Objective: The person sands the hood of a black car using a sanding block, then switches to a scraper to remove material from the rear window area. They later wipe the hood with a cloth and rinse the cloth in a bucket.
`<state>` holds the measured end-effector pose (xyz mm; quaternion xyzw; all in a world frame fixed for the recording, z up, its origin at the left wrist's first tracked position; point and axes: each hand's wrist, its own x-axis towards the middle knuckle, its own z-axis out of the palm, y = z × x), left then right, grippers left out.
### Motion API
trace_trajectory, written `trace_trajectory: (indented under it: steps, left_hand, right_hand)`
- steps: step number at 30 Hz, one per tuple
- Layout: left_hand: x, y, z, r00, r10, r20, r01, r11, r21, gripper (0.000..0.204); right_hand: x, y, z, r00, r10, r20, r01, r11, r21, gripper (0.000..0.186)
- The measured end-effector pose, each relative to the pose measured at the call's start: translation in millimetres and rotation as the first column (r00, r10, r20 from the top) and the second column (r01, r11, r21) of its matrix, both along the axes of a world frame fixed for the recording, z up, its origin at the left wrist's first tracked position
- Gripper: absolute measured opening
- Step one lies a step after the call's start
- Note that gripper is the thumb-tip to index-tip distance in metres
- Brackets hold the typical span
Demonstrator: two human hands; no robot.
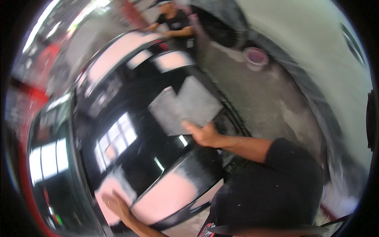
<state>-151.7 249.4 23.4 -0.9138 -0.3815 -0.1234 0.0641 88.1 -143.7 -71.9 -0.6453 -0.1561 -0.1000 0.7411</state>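
Grey sheet material (199, 104) lies over the front part of a glossy black car hood (146, 148), toward its outer edge; it shows either 2 overlapping pieces or 1 folded piece with a deep notch in its far side, and I cannot tell which. The right hand (207, 135) has its grip closed on the near corner of it, thumb on top, the other fingers hidden. Whether the sheet material touches the paint beneath or is held just above it, I cannot tell.

The left hand (117, 205) is released, holding nothing visible, with its fingers extended over a pink filler patch (114, 185) at the hood's rear near corner. That patch has a whitish, feathered border on its inner side. Just beside it, across a dark seam, a larger pink area (166, 197) covers part of the near fender and fades to smoky grey toward the front.

The windshield (55, 187) is at the left, bright window reflections on its dark glass. Across the hood are 2 smaller pink patches (173, 61), near a co-worker (173, 21) in a dark shirt who leans at the far side. A pinkish round bucket (256, 59) stands on the grey floor (244, 94), beside a pale vehicle (304, 35).
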Motion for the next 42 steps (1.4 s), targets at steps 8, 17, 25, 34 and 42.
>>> trace_trajectory:
  steps: [8, 17, 25, 34, 42]
  left_hand:
    - [-1, -140, -1, 0.932, -0.285, -0.224, 0.295, 0.955, 0.014, 0.068]
    - [4, -275, -28, 0.768, -0.600, -0.225, 0.559, 0.798, -0.224, 0.068]
    - [-102, -136, -25, 0.989, -0.093, -0.119, 0.110, 0.984, 0.141, 0.061]
    - [-52, -111, -6, 0.928, 0.372, -0.003, -0.372, 0.927, 0.053, 0.086]
    - [11, -299, -22, 0.598, -0.588, 0.545, 0.530, -0.220, -0.819, 0.060]
  right_hand:
    - [6, 0, -2, 0.987, -0.026, 0.158, 0.009, 0.994, 0.105, 0.037]
    - [3, -12, -18, 0.958, -0.055, 0.283, 0.168, 0.904, -0.393, 0.022]
    - [32, -9, -42, 0.990, 0.132, -0.048, -0.104, 0.920, 0.377, 0.024]
    - [21, -2, -13, 0.990, 0.124, -0.074, -0.092, 0.935, 0.342, 0.026]
    - [27, -4, -20, 0.989, 0.134, -0.065, -0.101, 0.925, 0.366, 0.032]
